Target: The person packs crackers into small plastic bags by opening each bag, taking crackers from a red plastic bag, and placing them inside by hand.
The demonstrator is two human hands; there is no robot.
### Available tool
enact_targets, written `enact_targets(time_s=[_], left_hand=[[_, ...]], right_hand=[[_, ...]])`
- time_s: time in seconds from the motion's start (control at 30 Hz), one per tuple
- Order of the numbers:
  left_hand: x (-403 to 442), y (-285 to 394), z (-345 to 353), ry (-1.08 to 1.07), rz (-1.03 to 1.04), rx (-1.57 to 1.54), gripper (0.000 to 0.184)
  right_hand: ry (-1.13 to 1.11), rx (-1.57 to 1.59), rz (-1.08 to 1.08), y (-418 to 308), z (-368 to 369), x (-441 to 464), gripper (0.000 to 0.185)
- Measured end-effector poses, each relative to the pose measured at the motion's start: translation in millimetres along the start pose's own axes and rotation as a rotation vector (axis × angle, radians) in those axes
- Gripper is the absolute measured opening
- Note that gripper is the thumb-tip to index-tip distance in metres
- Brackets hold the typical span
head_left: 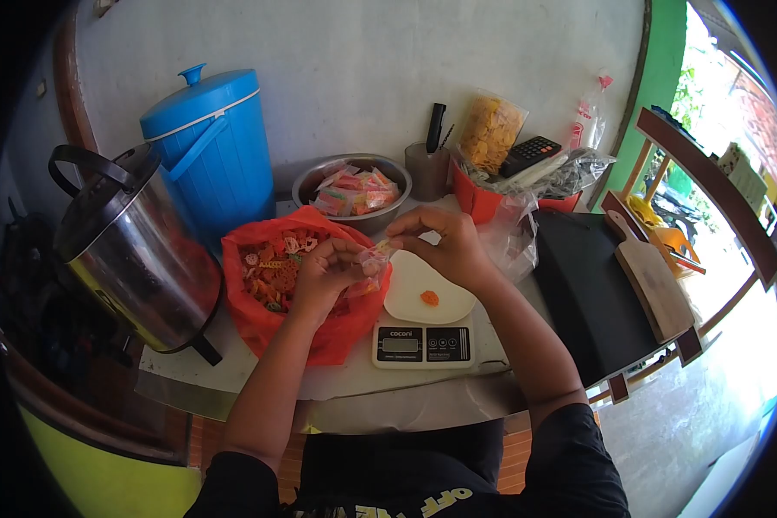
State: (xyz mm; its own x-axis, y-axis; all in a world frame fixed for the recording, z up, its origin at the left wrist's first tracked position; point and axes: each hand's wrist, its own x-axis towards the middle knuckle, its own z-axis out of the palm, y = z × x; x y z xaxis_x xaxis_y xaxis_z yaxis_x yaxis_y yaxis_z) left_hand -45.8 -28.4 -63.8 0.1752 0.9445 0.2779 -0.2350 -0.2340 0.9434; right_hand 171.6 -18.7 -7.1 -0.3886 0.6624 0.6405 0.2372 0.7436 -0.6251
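Between my two hands is a small clear plastic packet (pixel 374 259), above the right edge of an open red bag (pixel 354 332). My left hand (pixel 332 269) grips the packet's left side, over the bag's colourful small pieces (pixel 272 281). The fingers of my right hand (pixel 436 244) are pinched at the packet's upper right edge, above the scale's plate. On that white plate (pixel 406 298) lies one orange piece (pixel 429 298). The kitchen scale (pixel 424 356) below it has a grey display.
Behind the bag stands a metal bowl (pixel 306 194) of filled packets. A steel pot (pixel 147 259) and blue container (pixel 211 155) are at left. At right are a red box (pixel 475 198), a black board (pixel 578 285) and a wooden cutting board (pixel 652 285).
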Motion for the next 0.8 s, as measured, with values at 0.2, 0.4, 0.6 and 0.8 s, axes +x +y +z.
enact_targets(time_s=[0.2,0.4,0.6,0.8], left_hand=[[0,-3,0,-0.038,-0.043,0.056,0.028],[-6,7,7,-0.07,-0.09,-0.017,0.03],[2,-9,-2,0.046,-0.03,0.058,0.034],[5,-5,-2,0.157,0.098,0.019,0.031]], right_hand=[[-0.047,-0.068,-0.033,0,2,-2,0.018],[-0.035,-0.173,-0.097,1,8,-3,0.022],[-0.155,-0.081,-0.017,8,-1,-2,0.023],[-0.688,-0.474,0.357,29,-23,-9,0.026]])
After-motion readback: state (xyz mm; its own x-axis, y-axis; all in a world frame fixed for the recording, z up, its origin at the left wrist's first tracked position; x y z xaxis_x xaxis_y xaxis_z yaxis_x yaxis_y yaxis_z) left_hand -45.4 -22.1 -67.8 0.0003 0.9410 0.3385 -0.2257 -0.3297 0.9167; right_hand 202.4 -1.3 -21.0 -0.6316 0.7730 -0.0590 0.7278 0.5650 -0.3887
